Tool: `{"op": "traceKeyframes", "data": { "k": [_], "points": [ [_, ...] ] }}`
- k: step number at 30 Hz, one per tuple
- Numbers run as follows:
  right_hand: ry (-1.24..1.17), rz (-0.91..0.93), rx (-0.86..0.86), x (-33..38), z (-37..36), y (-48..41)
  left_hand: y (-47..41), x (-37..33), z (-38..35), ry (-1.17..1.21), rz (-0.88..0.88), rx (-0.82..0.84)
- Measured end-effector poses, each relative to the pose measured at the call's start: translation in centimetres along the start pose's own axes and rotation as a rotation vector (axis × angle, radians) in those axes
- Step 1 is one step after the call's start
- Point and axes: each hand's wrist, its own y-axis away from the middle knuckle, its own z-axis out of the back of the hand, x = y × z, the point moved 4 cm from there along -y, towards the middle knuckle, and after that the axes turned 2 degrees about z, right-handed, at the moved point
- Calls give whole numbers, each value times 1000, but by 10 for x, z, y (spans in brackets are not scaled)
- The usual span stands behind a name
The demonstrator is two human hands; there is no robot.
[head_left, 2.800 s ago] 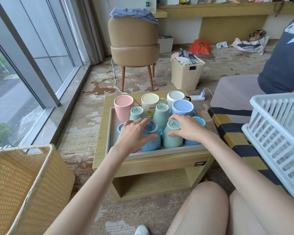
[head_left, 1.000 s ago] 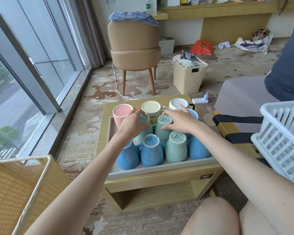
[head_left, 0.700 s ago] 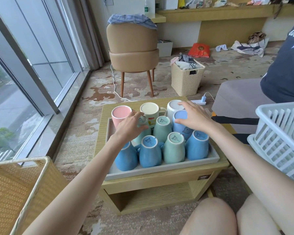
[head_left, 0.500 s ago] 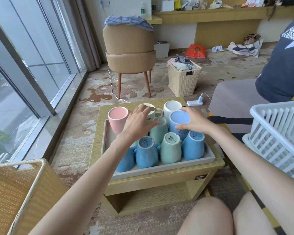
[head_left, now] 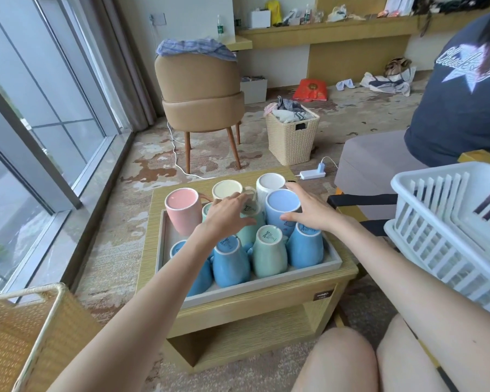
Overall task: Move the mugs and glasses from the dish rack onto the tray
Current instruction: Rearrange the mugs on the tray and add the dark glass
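Note:
A grey tray (head_left: 266, 284) on a low wooden table (head_left: 147, 250) holds several upturned mugs. Pink (head_left: 181, 210), cream (head_left: 227, 189) and white (head_left: 270, 182) mugs stand at the back, with a light-blue mug (head_left: 283, 205) just in front of the white one. Blue (head_left: 229, 258), mint (head_left: 269, 253) and blue (head_left: 306, 247) mugs fill the front row. My left hand (head_left: 229, 213) rests with spread fingers on a mint mug (head_left: 249, 233) in the middle row. My right hand (head_left: 306, 210) touches the light-blue mug's right side with straight fingers. The white dish rack (head_left: 436, 222) stands at the right, and its visible part shows no mugs.
A wicker basket (head_left: 17, 335) stands at the lower left beside the window. Beyond the table are a tan chair (head_left: 198, 89), a wicker hamper (head_left: 292, 134) and a power strip (head_left: 311, 174) on the floor. A person in a dark shirt (head_left: 458, 94) sits at the right.
Both hands have moved from the front-row mugs back to the middle and rear mugs. In the last half second the left hand slid slightly toward me off the cream mug.

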Motion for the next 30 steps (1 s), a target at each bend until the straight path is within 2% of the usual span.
{"op": "traceKeyframes", "data": {
  "k": [2, 7, 11, 17, 20, 23, 30],
  "points": [
    [-43, -21, -24, 3, 12, 11, 4, -10, 10, 20, -24, -64],
    [-48, 16, -261, -1, 63, 74, 19, -71, 34, 218, -201, -246],
    [-71, -42, -345, -34, 105, 153, 32, -150, 26, 345, -397, -222],
    [-24, -261, -367, -102, 151, 260, 56, -268, -14, 440, -637, -113],
    [-19, -386, -266, -132, 158, 301, 71, -311, -37, 439, -720, -61],
    [-1, -462, -138, -148, 151, 325, 81, -335, -59, 335, -712, -62],
    [218, -587, 180, -157, 127, 307, 83, -332, -77, 387, -646, -128]
  ]
}}
